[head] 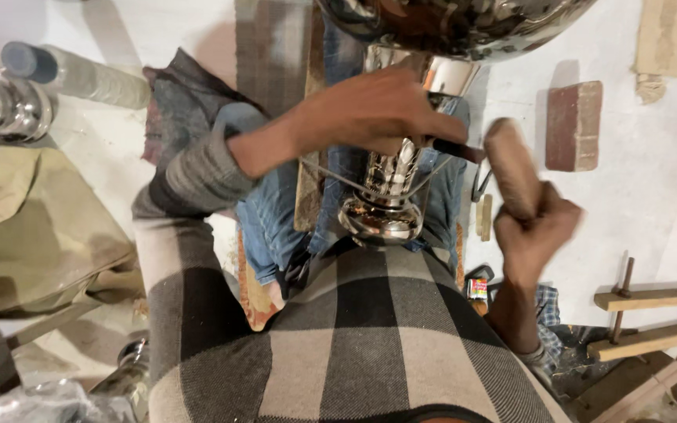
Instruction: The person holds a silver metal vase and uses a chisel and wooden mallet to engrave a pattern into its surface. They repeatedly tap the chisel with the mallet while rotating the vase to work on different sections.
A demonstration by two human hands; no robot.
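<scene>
- Checked cloth (pixel 370 345) over the person's lap fills the near view; a shiny metal vessel (pixel 385 196) rests between the knees.
- Left hand (pixel 378 110) is closed around a dark chisel (pixel 452 147) set against the vessel's neck.
- Right hand (pixel 538 231) is clenched on a wooden mallet (pixel 511 164).
- Best to keep the chisel steady and strike squarely with light taps.

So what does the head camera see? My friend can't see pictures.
A person's left hand holds a dark tool against a shiny metal piece, while the right hand grips a wooden mallet. A brick lies nearby.
</scene>
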